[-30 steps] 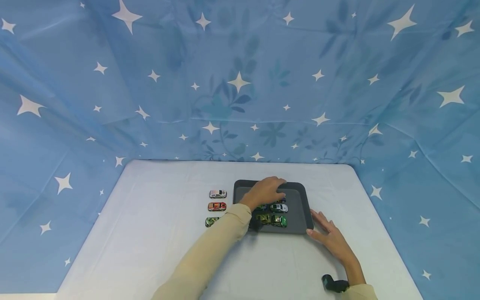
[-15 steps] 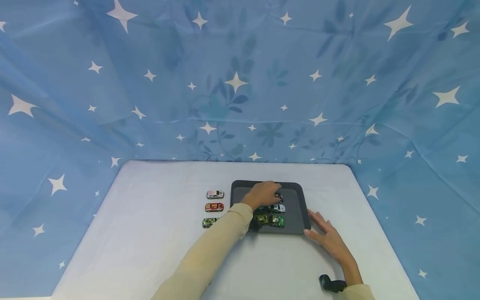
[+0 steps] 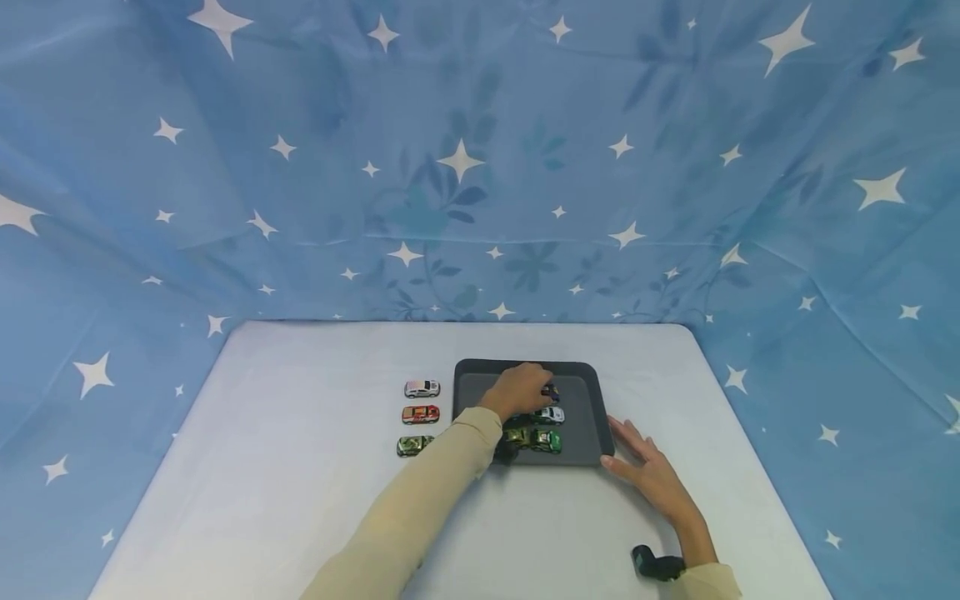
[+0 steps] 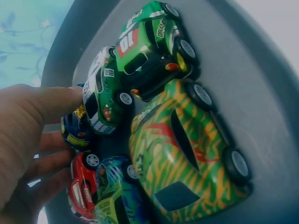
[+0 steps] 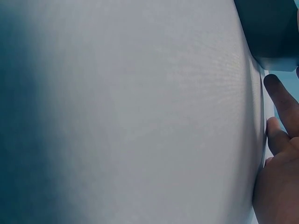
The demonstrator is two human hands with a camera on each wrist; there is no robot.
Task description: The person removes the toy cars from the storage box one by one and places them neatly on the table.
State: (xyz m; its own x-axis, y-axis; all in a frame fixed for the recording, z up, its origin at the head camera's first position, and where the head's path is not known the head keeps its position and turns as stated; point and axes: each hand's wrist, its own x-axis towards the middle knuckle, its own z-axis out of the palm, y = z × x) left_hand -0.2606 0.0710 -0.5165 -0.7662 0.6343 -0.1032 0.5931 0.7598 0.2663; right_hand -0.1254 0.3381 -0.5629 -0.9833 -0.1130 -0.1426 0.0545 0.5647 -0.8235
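My left hand reaches into a dark grey tray. Its thumb and fingers pinch a dark blue toy car with yellow markings in the tray's far row. Close by the thumb is a white-and-green toy car. Nearer the front sit a green toy car and an orange-and-green striped one. A red toy car and a blue-green one lie below the fingers. My right hand rests at the tray's right front corner, fingers extended, the tips at its outer wall.
Left of the tray, a white toy car, a red-orange one and a green camouflage one stand in a column on the white table. A blue curtain with stars rises behind the table.
The left hand has lowered slightly, and its thumb and fingers have drawn together on the dark blue toy car. The right hand stays at the tray's corner. The whole head view has shifted left.
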